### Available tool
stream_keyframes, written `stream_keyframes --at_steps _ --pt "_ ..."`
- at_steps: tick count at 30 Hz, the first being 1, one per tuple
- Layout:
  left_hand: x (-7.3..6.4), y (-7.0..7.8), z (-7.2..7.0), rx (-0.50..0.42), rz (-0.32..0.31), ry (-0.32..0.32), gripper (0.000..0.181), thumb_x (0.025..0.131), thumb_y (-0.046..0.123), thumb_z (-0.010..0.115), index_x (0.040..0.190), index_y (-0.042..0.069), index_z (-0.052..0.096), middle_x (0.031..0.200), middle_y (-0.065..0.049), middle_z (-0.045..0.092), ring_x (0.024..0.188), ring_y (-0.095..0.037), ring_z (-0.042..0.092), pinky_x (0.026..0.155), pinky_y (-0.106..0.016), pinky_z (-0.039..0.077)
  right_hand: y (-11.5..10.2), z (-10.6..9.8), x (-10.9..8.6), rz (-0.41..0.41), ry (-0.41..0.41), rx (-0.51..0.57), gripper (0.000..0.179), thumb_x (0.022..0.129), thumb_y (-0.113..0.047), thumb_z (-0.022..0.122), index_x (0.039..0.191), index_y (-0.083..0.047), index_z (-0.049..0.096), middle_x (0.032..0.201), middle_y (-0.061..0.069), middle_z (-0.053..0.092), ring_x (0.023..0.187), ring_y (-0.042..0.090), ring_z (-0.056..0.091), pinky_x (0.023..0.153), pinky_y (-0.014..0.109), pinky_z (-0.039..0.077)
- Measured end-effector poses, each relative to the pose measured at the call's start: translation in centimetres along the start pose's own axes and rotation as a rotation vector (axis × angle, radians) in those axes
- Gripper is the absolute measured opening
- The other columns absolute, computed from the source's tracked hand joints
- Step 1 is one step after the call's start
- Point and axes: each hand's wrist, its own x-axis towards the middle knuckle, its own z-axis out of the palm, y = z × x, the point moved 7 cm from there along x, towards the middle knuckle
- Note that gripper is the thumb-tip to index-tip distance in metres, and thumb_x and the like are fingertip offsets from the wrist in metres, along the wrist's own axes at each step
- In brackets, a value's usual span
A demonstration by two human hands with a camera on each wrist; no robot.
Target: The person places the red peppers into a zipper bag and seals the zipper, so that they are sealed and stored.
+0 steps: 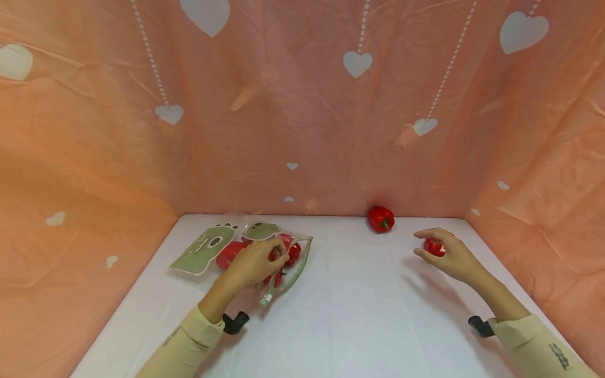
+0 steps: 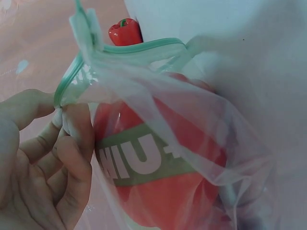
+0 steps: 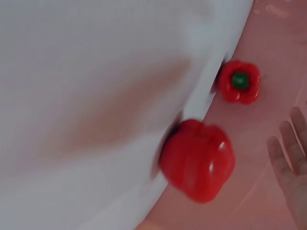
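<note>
My left hand (image 1: 255, 263) pinches the rim of a clear plastic zip bag (image 1: 302, 265) between thumb and fingers. The bag has a green zip strip (image 2: 144, 45) and a green cartoon print. Inside it are red bell peppers (image 2: 158, 201), seen through the film; its mouth gapes toward the right. My right hand (image 1: 454, 257) hovers at the right with fingers spread, holding nothing. Just beyond its fingers a red bell pepper (image 3: 197, 160) lies on the table, partly hidden by the hand in the head view. Another red bell pepper (image 1: 380, 219), with a green stem, lies near the back edge.
A white-covered table (image 1: 350, 315) lies under everything. Orange-pink sheeting (image 1: 321, 131) with white hearts rises behind it and on both sides. A dark wrist mount (image 1: 235, 323) sits by the left cuff, another (image 1: 481, 326) by the right.
</note>
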Motion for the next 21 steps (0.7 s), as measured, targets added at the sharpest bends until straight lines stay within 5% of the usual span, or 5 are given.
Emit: stream_keyframes --at_steps 14,21 --pt "-0.2 0.0 0.2 -0.005 0.013 -0.001 0.014 0.099 0.02 0.08 0.099 0.017 0.066 0.084 0.006 0.064 0.063 -0.013 0.055 0.054 -0.026 0.047 3.8 -1.1 0.7 -0.046 -0.022 -0.049 0.061 0.085 -0.018 0.092 0.138 -0.007 0.062 0.137 0.024 0.059 0.123 0.047 0.052 0.082 0.06 0.062" --pt "0.0 0.0 0.3 -0.009 0.018 -0.001 0.013 0.099 0.019 0.079 0.099 0.016 0.066 0.084 0.005 0.064 0.064 -0.013 0.055 0.054 -0.028 0.047 5.6 -1.5 0.6 0.005 -0.042 -0.035 0.072 0.083 -0.02 0.093 0.143 -0.005 0.057 0.142 0.024 0.055 0.13 0.049 0.046 0.084 0.06 0.061"
